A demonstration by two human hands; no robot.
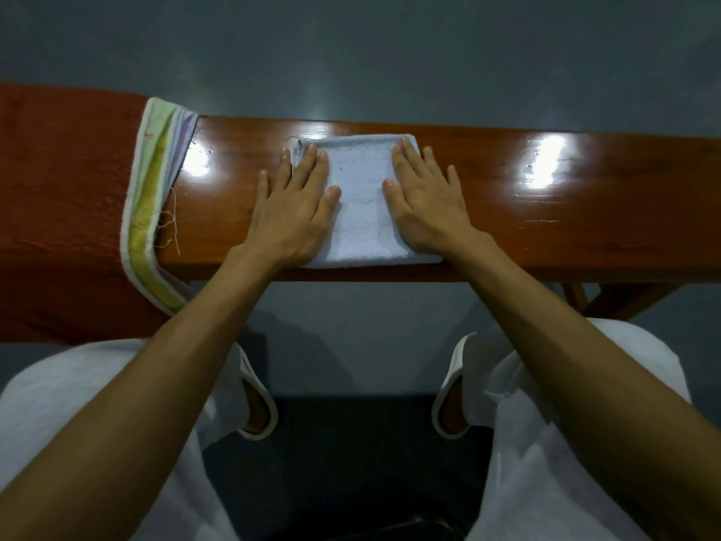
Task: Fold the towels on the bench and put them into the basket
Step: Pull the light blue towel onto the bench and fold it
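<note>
White trousers [78,404] and bare forearms lead to a wooden worktop [585,212]. Left hand [290,212] and right hand [427,201], fingers straight, press flat on a folded pale blue towel [359,197] mid-worktop, reaching its near edge. A red towel [58,197] drapes the left end.

— We see the bench [546,228] as varnished wood, smooth and glossy, with bright glare spots.
— On the bench we find a pale blue towel [361,212], matt terry cloth. Over the bench's left end lies a rust-orange towel [66,189], coarser and matt.
</note>
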